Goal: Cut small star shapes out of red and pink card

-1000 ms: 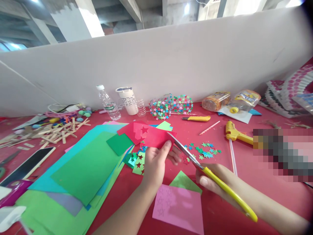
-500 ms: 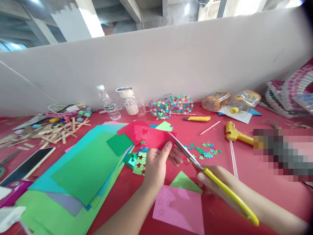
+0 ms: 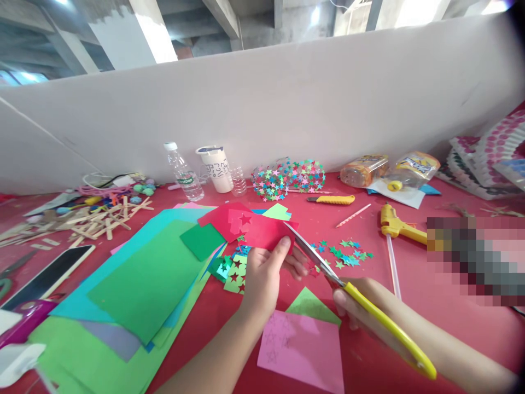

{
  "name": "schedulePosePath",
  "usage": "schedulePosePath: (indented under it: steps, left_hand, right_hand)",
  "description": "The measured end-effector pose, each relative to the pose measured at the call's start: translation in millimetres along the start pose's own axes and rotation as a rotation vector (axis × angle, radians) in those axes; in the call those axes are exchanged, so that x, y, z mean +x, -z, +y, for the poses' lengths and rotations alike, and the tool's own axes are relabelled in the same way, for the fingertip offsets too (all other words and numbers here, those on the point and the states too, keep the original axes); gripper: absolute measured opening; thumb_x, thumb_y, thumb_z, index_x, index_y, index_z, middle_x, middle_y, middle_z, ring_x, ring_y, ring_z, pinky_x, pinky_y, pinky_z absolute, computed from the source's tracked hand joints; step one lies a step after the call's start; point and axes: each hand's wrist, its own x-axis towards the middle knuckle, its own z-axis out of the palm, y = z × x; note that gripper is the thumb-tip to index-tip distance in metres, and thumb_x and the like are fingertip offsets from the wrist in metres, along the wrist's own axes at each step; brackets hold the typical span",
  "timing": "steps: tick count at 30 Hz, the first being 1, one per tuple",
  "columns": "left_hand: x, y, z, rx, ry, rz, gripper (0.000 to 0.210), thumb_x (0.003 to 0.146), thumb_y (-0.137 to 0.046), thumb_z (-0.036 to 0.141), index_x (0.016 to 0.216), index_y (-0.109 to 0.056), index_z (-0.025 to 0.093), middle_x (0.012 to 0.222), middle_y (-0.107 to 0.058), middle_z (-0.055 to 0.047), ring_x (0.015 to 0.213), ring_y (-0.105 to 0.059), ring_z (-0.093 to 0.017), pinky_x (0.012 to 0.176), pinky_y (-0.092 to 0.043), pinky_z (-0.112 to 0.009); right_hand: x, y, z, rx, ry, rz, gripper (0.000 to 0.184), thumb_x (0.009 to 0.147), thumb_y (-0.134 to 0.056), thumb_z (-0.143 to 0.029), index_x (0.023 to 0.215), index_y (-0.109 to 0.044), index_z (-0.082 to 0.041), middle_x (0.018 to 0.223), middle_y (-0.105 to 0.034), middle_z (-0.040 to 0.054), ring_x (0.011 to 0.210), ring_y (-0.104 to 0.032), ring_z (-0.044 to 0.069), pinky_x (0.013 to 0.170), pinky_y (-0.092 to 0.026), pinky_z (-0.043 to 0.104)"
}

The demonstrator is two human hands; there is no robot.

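Note:
Between thumb and fingers, my left hand (image 3: 266, 273) pinches a strip of red paper (image 3: 262, 232) that has a star-shaped hole near its left end. Yellow-handled scissors (image 3: 377, 314) are in my right hand (image 3: 356, 303), their blades pointing up and left across the paper's right end. The lower handle is partly hidden by my hand. Small green, blue and red stars (image 3: 346, 254) lie on the red table beyond the blades. Below my hands rests a pink sheet (image 3: 301, 355) with pencilled stars, overlapping a green piece (image 3: 311, 306).
Stacked coloured sheets (image 3: 147, 279) cover the left side, near a phone (image 3: 49, 273) and wooden sticks (image 3: 110, 221). Behind stand a water bottle (image 3: 184, 175), a white cup (image 3: 215, 169) and star-covered bottle (image 3: 287, 180). A yellow cutter (image 3: 332, 200) and glue gun (image 3: 394, 221) lie to the right.
Almost nothing differs. The whole view has shifted very slightly; my hands, the scissors and the red paper keep their places relative to each other.

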Motion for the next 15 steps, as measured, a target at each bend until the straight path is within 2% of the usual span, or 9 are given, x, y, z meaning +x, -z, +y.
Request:
schedulePosePath:
  steps: [6,11,15]
  left_hand:
    - [0.3,2.3,-1.6,-0.003,0.010,-0.010,0.044,0.088,-0.064,0.042,0.055,-0.068,0.014,0.054,-0.070,-0.010,0.046,-0.065,-0.015,0.046,-0.048,-0.024]
    - [1.2,2.8,-2.3,0.004,0.010,-0.002,0.045,0.087,-0.065,0.044,0.054,-0.068,0.013,0.054,-0.070,-0.010,0.047,-0.066,-0.016,0.046,-0.049,-0.024]
    - [1.2,2.0,-2.1,0.016,0.020,0.005,0.046,0.085,-0.066,0.047,0.054,-0.066,0.014,0.054,-0.070,-0.011,0.047,-0.066,-0.018,0.046,-0.050,-0.026]
  right_hand:
    - [3.6,1.0,3.1,-0.021,0.026,0.023,0.070,0.084,-0.027,-0.090,0.070,-0.040,-0.023,0.061,-0.041,-0.0049,0.052,-0.038,0.012,0.049,-0.025,0.026]
    - [3.1,1.2,2.6,-0.026,-0.010,0.011,0.070,0.082,-0.029,-0.092,0.069,-0.039,-0.023,0.060,-0.046,-0.0039,0.049,-0.040,0.011,0.043,-0.025,0.025]
    - [1.7,1.7,1.8,-0.027,0.018,0.029,0.069,0.084,-0.031,-0.089,0.067,-0.039,-0.024,0.058,-0.047,-0.0041,0.047,-0.040,0.011,0.043,-0.025,0.025]
